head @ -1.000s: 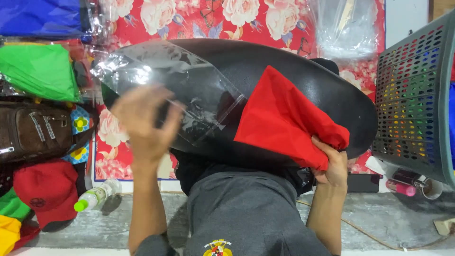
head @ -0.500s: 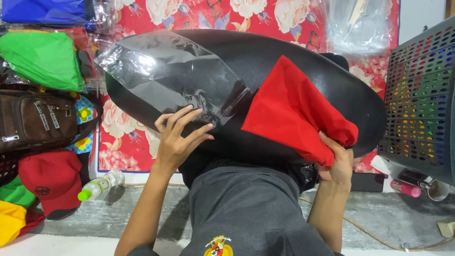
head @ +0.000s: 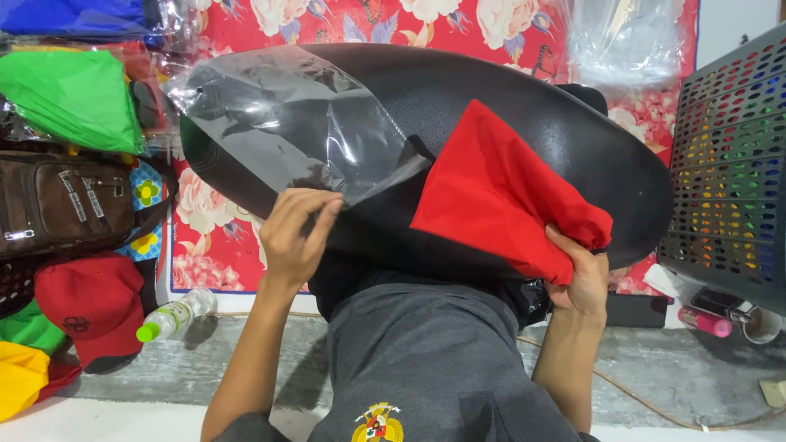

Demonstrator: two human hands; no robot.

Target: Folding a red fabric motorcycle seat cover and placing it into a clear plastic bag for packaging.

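Head view, the only one: left hand [head: 296, 237] has fingers curled, pinching the lower edge of a clear plastic bag [head: 286, 123] that lies draped over the black padded seat [head: 508, 115] resting on the person's lap. Right hand [head: 580, 274] is closed in a fist on the bunched corner of a red cloth [head: 491, 192], which fans up and away from that hand across the seat's middle, its far edge just beside the bag's mouth. Bag looks thin, light, slick and crinkly, probably slides off the fingers easily; best taken at the open edge near the left fingertips. Cloth looks soft, limp, light; the gathered corner gives a firm hold. Seat seems stiff and bulky. Left of the left hand: green bag [head: 70, 98], brown bag [head: 61, 200], red cap [head: 90, 303], bottle [head: 176, 315]. Right of the right hand: perforated basket [head: 729, 172]. Hidden: right palm under the cloth, seat underside, whether the cloth's tip is already inside the bag cannot be told.
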